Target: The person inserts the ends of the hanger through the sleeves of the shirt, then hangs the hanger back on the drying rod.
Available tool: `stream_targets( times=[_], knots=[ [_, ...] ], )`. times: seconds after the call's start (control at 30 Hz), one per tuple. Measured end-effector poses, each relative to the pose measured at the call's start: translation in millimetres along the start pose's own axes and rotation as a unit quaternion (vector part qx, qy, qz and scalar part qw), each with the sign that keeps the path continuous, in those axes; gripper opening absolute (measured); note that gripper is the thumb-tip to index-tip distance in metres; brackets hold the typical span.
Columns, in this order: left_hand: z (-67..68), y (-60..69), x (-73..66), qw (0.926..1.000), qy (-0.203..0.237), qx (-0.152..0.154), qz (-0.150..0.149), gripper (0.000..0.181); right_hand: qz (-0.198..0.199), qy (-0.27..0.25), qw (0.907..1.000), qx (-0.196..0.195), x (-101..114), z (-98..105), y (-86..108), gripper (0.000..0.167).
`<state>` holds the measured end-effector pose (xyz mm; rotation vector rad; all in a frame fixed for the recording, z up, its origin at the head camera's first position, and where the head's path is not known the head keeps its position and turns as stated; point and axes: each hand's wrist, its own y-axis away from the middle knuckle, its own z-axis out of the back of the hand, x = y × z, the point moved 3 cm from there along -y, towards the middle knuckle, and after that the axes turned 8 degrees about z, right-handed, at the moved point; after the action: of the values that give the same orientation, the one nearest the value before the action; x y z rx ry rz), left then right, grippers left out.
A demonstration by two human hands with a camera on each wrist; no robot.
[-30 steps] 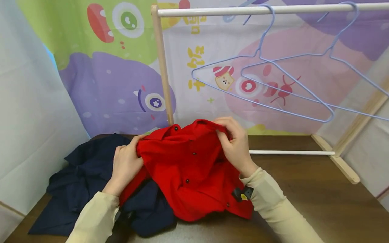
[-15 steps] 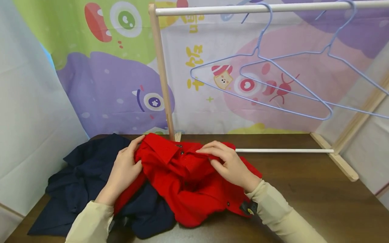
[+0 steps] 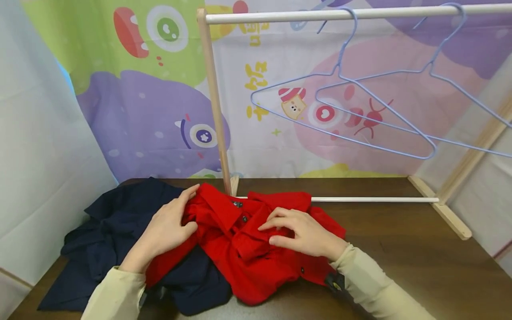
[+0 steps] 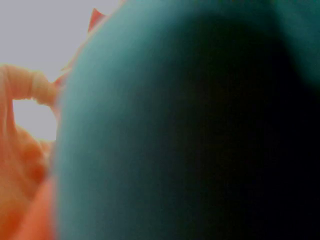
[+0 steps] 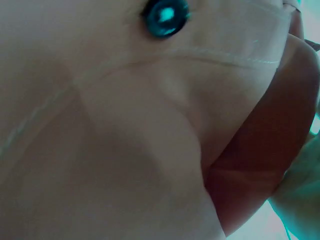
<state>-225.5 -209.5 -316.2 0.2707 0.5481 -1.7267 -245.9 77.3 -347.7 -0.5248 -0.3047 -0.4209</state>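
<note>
A red button-up shirt (image 3: 256,284) lies crumpled on the table, its collar toward the back and several dark buttons showing. My left hand (image 3: 170,229) rests at the shirt's left shoulder, thumb and fingers apart. Over the shirt's front is my right hand (image 3: 306,233), fingers loosely bent and parted from the thumb. Close up in the right wrist view are a button (image 5: 166,17) and stitched shirt cloth (image 5: 110,150). Dark blurred cloth covers most of the left wrist view, with part of my left hand (image 4: 25,175) at its left edge.
A dark navy garment (image 3: 100,249) is heaped at the left, partly under the red shirt. Behind stands a rack with a white top rail (image 3: 272,18), a low white bar (image 3: 376,200) and two blue wire hangers (image 3: 296,122). A printed curtain (image 3: 160,106) backs the table.
The shirt's collar has been lowered from upright onto the table and lies flatter. My right hand has moved down and loosened from the cloth; my left hand's fingers have spread.
</note>
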Motion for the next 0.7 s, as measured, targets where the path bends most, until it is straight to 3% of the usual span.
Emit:
stream_targets(
  times=[0.13,0.3,0.53,0.7],
  knots=[
    [5.2,-0.3,-2.2,0.9976,0.052,0.04,0.023,0.072,-0.058,-0.036,0.9971,-0.034,-4,1,-3.3,0.015],
    [6.4,-7.0,-4.8,0.9948,0.075,0.044,0.054,0.07,-0.131,-0.037,0.9901,-0.034,-9,-3,-7.1,0.025],
    [-2.6,-18.4,-9.8,0.9892,0.115,0.004,0.091,0.062,-0.222,0.033,0.9731,0.051,-14,-10,-12.4,0.067],
    [-9.9,-23.3,-9.6,0.9861,0.106,0.026,0.125,0.063,-0.247,0.063,0.9635,0.082,-17,-15,-15.4,0.089]
  ],
)
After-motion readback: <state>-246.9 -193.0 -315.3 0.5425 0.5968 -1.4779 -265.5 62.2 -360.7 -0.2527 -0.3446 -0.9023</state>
